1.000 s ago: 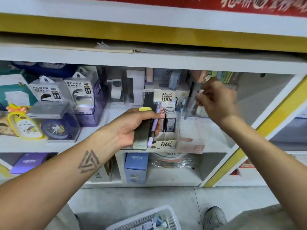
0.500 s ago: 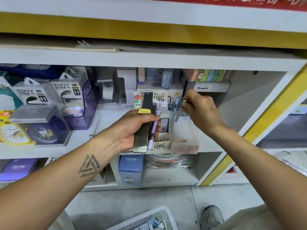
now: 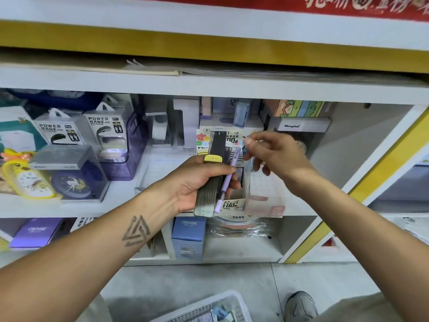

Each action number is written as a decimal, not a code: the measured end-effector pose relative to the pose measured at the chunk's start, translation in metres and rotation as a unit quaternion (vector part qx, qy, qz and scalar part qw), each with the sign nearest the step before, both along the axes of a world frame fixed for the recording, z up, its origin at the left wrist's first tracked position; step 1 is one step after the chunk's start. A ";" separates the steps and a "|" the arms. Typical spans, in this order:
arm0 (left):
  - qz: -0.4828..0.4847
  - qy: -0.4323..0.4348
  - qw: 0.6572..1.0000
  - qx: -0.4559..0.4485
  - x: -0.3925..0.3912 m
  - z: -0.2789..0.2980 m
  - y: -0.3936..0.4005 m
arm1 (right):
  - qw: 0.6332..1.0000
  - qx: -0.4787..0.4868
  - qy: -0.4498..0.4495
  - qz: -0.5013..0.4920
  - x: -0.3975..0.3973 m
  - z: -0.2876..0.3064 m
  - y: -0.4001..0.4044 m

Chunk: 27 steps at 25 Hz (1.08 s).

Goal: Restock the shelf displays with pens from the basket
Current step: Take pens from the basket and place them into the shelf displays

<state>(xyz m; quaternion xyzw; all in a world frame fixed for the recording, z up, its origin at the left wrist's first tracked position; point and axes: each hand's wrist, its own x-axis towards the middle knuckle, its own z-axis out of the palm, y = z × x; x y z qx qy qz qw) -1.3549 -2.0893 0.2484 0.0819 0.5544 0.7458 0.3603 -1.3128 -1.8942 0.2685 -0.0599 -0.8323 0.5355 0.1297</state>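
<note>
Currently — left hand [image 3: 197, 182] fingers grip one purple pen [image 3: 228, 180], one dark stack [image 3: 212, 175] | right hand [image 3: 276, 154] fingers loosely curled, holding nothing

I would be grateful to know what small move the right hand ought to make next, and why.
Probably the right hand, which holds nothing, should pinch the top of the purple pen and draw it out. The left hand grips that pen together with a stack of dark flat packs, and the right fingertips already hover just beside the pen's upper end, in front of the display box.

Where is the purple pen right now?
Head view, centre: the purple pen is gripped in the left hand beside a stack of dark packs, before the lead-refill display box.
</note>
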 end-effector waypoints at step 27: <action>0.241 -0.078 0.967 -0.013 -0.034 0.020 -0.098 | 0.992 -0.108 0.030 0.051 -0.021 0.016 -0.052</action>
